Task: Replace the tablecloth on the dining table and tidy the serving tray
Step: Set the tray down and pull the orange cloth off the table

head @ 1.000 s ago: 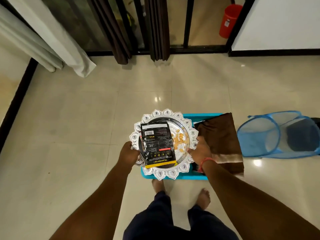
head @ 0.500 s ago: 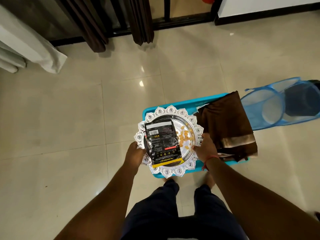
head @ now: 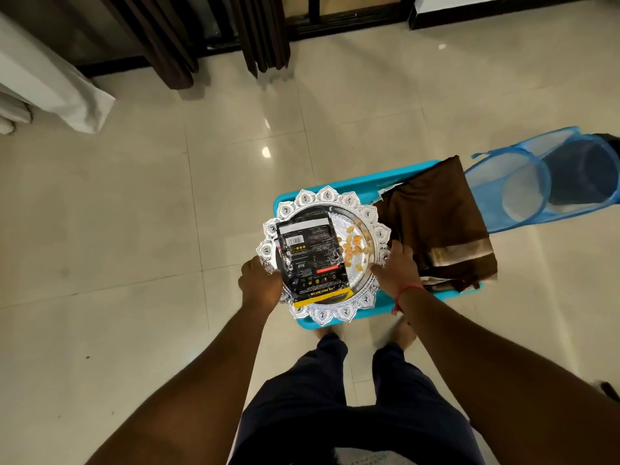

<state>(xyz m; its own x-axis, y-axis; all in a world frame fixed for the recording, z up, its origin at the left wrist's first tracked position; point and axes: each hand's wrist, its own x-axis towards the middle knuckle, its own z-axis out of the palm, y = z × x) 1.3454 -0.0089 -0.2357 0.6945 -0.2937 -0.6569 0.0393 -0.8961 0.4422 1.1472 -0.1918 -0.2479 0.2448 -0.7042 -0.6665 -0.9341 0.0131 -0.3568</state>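
Now, tray [head: 379,234]: both hands are holding it level above the blue bin [head: 385,177], beside the folded brown cloth [head: 439,223].
Left hand [head: 260,285]: fingers are curling round the near-left rim.
Right hand [head: 397,266]: thumb is lying over the right rim, fingers under it.
Handling: likely stiff, light metal; scalloped edge is giving grip.
Load: black packet [head: 312,260] and loose nuts [head: 354,246] are looking ready to slide if tilted.

Tray [head: 365,213] lower, nearer teal bin [head: 396,176] (both hands).
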